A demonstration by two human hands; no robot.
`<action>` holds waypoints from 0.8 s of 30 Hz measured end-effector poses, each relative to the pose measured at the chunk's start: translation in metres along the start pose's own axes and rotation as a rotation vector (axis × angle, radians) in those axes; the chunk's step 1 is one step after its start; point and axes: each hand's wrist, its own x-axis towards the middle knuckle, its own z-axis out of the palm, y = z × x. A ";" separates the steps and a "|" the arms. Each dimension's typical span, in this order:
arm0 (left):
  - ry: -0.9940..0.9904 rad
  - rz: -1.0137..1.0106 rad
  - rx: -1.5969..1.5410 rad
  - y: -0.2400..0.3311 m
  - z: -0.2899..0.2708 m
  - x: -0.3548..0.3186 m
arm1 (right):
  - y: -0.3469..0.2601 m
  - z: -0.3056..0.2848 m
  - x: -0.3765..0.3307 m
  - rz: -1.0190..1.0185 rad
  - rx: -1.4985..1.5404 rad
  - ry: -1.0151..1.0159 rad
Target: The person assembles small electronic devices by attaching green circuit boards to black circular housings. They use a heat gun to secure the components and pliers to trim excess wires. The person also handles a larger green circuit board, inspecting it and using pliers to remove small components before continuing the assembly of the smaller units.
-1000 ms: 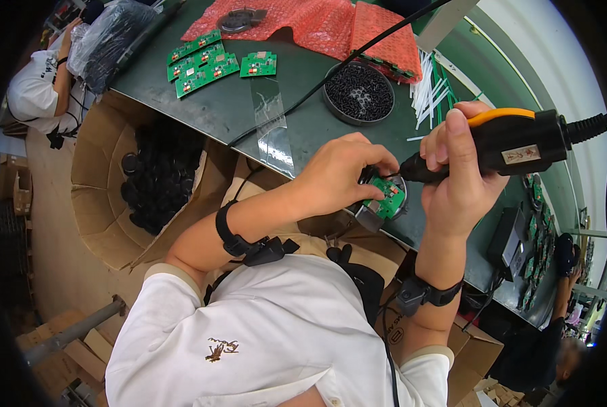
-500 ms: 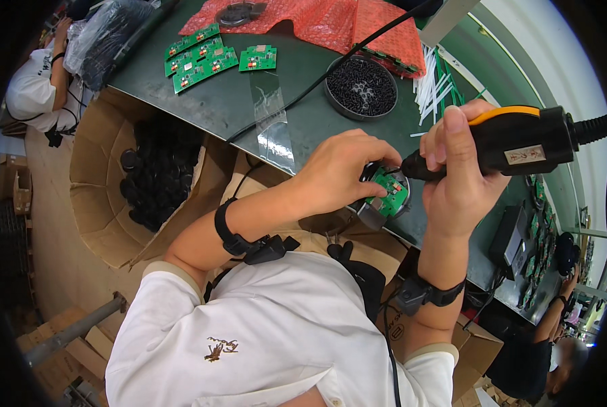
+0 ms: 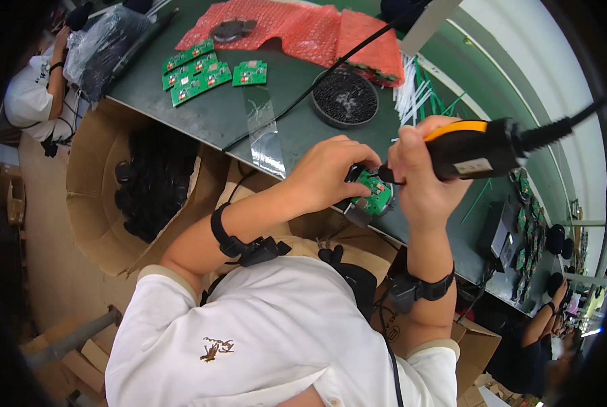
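Note:
My left hand (image 3: 325, 175) is closed on a dark round housing (image 3: 359, 216) at the near table edge, its thumb and fingers on the rim and board. Inside the housing sits a green circuit board (image 3: 379, 197) with small components. My right hand (image 3: 422, 186) is wrapped round a black and orange electric screwdriver (image 3: 476, 154), held nearly level. The screwdriver's nose points left, at the upper edge of the board beside my left fingertips. Whether the bit touches a screw is hidden.
A round bowl (image 3: 344, 126) of small black screws stands beyond my hands. Several green boards (image 3: 198, 73) lie farther left, near red bubble wrap (image 3: 303, 26). A black cable (image 3: 286, 108) crosses the table. At left stands a cardboard box (image 3: 90, 203) of black round parts; other people work nearby.
The screwdriver and my right hand have moved left, bringing the nose closer over the board. My left hand keeps its hold on the housing. The whole view has shifted slightly.

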 end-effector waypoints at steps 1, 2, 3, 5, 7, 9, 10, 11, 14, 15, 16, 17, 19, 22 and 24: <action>-0.005 -0.016 0.013 0.000 -0.001 0.001 | -0.002 0.000 0.001 0.020 0.024 0.014; -0.012 -0.033 0.023 0.001 -0.001 -0.001 | -0.005 0.001 -0.001 0.057 0.019 0.041; -0.017 -0.042 0.036 0.003 -0.001 -0.001 | -0.007 0.002 0.001 0.023 -0.026 -0.010; 0.000 -0.054 0.016 0.006 -0.001 -0.002 | -0.015 0.000 0.003 0.046 -0.073 -0.038; 0.004 -0.047 0.012 0.009 -0.001 -0.001 | -0.021 -0.012 0.013 0.049 0.001 0.015; -0.003 -0.044 0.014 0.010 0.000 0.000 | -0.021 -0.025 0.023 -0.018 0.039 0.119; -0.005 -0.051 -0.002 0.011 0.001 0.000 | -0.022 -0.037 0.025 0.009 -0.035 0.072; -0.007 -0.068 -0.024 0.013 0.003 -0.001 | -0.025 -0.050 0.022 0.049 -0.237 0.003; 0.031 -0.132 -0.178 0.018 0.011 -0.001 | -0.030 -0.077 -0.009 -0.062 -1.149 -0.117; 0.027 -0.230 -0.233 0.020 0.016 0.001 | -0.035 -0.084 -0.028 0.243 -1.190 -0.186; 0.051 -0.132 -0.261 0.024 0.022 0.003 | -0.036 -0.090 -0.039 0.375 -0.979 -0.281; 0.053 -0.111 -0.273 0.029 0.028 0.003 | -0.039 -0.097 -0.050 0.672 -0.802 -0.357; 0.086 -0.023 -0.281 0.038 0.038 0.006 | -0.056 -0.122 -0.073 0.662 -0.630 -0.143; 0.150 0.087 -0.154 0.046 0.032 0.007 | -0.100 -0.191 -0.095 0.477 -0.495 0.238; 0.086 0.091 -0.008 0.044 0.018 0.004 | -0.132 -0.265 -0.100 0.244 -0.403 0.551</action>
